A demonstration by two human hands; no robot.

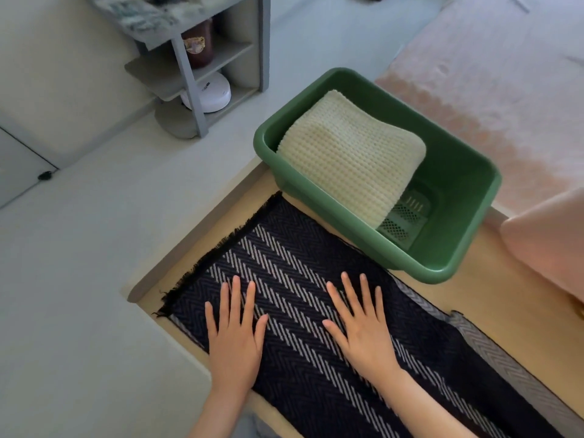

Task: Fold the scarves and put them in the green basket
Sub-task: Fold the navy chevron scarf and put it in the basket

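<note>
Table: a pale wooden top [505, 298] lies under both hands and runs on ahead of them.
Dark scarf: a black-and-white herringbone scarf [300, 263] lies flat beneath both palms. Its long axis runs from a fringed end just left of and beyond the left hand, across under both hands, and on past the right forearm out of view. It looks not yet folded, or only partly.
Green basket: the basket [458, 191] sits just beyond the right hand's fingertips and slightly to its right, its near corner at the scarf's far edge.
Cream scarf: a folded knit scarf [347, 153] already lies in the basket, leaning on the wall farthest to the left.
Right hand: the right hand [363, 330] presses flat on the dark scarf, fingers straight and spread, gripping nothing. It is the nearer hand to the basket.
Left hand: the left hand [235, 339] also lies flat, fingers spread, nearest the fringe.
Next move: likely a fold along the long axis, the fringed end carried rightward.
</note>
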